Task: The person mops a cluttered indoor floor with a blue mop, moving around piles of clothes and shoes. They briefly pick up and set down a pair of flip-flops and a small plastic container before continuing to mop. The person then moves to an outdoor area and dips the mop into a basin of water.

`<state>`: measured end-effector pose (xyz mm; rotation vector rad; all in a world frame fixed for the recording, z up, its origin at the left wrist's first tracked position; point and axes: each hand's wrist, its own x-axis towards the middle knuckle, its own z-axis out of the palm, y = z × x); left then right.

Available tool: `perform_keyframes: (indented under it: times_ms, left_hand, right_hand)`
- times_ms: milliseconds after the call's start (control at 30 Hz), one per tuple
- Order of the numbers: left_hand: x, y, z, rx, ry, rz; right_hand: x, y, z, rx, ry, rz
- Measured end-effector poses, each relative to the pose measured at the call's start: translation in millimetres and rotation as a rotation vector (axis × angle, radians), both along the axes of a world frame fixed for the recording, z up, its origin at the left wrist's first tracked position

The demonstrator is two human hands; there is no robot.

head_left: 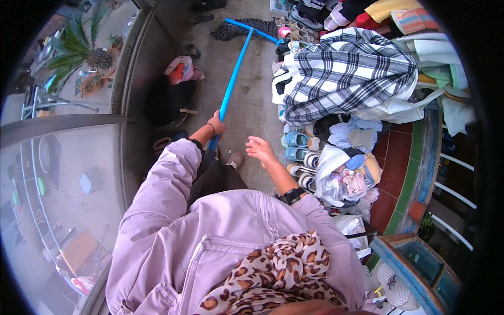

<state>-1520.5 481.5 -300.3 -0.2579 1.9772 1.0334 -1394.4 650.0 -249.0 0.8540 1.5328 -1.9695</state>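
My left hand [216, 124] is wrapped round the blue pole of a mop [234, 79]. The pole slants away from me to a blue crossbar at its far end, where a dark grey shaggy cloth [231, 31] lies on the floor, partly under the bar. My right hand [261, 151] hovers to the right of the pole, apart from it, with its fingers loosely spread and nothing in them. Below the hands one of my shoes [235, 160] shows on the concrete floor [252, 100].
Along the right lie rows of shoes [297, 140], a black-and-white plaid cloth [352, 73] over a heap, and plastic bags of clothes [341, 181]. Left are a glass door frame [123, 105], a dark bag-like shape [168, 100] and a pink bag [184, 69].
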Motion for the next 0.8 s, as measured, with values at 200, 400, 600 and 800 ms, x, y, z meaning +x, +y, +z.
perform_keyframes:
  times_ms: [200,400,600,800]
  left_hand:
    - [67,-74,-2,-0.136,-0.066,-0.129]
    - [151,-149,18,-0.102,-0.106,-0.185]
    - [236,-194,38,0.022,-0.247,-0.027]
    - [290,-190,68,0.032,0.123,-0.075]
  right_hand:
    - [33,-10,-12,0.069,-0.015,0.075]
    - [73,-56,-19,0.125,-0.09,0.118]
    - [109,-81,-13,0.149,0.014,0.281]
    - [138,-61,-12,0.233,0.201,0.332]
